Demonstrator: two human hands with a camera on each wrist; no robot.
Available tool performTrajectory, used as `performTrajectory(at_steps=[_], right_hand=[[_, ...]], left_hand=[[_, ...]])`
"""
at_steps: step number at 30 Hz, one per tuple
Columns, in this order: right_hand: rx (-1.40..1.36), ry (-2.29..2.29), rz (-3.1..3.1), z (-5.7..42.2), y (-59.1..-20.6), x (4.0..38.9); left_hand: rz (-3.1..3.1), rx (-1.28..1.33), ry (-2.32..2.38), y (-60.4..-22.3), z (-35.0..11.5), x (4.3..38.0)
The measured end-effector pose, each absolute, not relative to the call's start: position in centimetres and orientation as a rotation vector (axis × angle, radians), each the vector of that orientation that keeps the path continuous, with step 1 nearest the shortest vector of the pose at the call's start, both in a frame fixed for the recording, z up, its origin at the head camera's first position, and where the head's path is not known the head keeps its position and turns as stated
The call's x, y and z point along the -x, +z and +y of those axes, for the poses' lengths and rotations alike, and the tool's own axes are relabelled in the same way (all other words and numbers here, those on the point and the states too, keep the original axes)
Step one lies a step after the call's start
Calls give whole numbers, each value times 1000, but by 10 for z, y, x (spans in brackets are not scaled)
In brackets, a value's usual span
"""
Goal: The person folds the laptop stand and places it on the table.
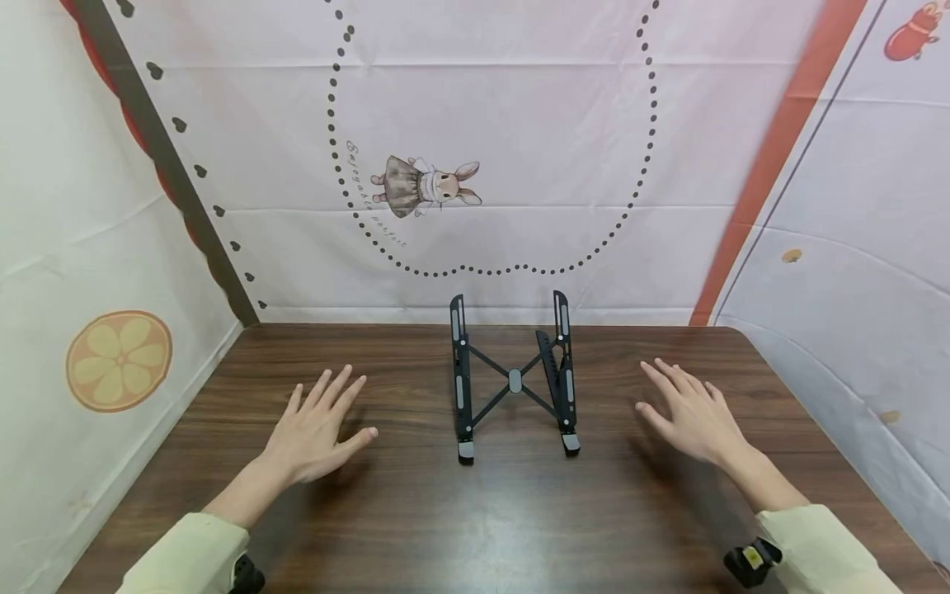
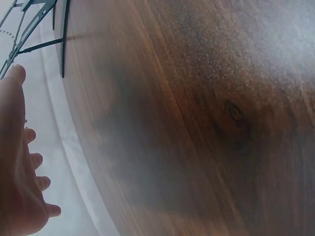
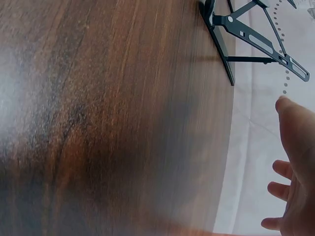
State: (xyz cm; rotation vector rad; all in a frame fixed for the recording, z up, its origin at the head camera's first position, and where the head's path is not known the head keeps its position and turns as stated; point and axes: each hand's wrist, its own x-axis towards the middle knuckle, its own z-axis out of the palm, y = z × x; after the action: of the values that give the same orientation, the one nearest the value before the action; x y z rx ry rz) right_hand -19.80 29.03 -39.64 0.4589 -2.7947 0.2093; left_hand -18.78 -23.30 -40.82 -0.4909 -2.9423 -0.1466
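Observation:
A black folding laptop stand (image 1: 515, 380) is set up on the wooden table, its two side rails joined by crossed bars with a grey pad at the centre. Grey pads also line the rails and the front hooks. To the left of it, my left hand (image 1: 315, 433) hovers over the table with fingers straight and spread, touching nothing. My right hand (image 1: 693, 417) is held the same way on the other side, apart from the stand. Both wrist views show the stand (image 2: 37, 34) (image 3: 251, 37) tilted up on its legs, beyond the thumbs.
The dark brown wooden table (image 1: 505, 528) reaches back to a white printed cloth (image 1: 519, 148) hung behind it. Similar cloth hangs along the left and right sides. A black strap device (image 1: 753, 561) sits at the right wrist, by the pale sleeve (image 1: 824, 549).

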Motion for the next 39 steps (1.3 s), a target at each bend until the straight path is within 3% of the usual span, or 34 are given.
performTrajectory(at_steps=[39], right_hand=[[-489, 652, -2755, 268, -401, 209]], left_hand=[[-2772, 458, -677, -421, -208, 195]])
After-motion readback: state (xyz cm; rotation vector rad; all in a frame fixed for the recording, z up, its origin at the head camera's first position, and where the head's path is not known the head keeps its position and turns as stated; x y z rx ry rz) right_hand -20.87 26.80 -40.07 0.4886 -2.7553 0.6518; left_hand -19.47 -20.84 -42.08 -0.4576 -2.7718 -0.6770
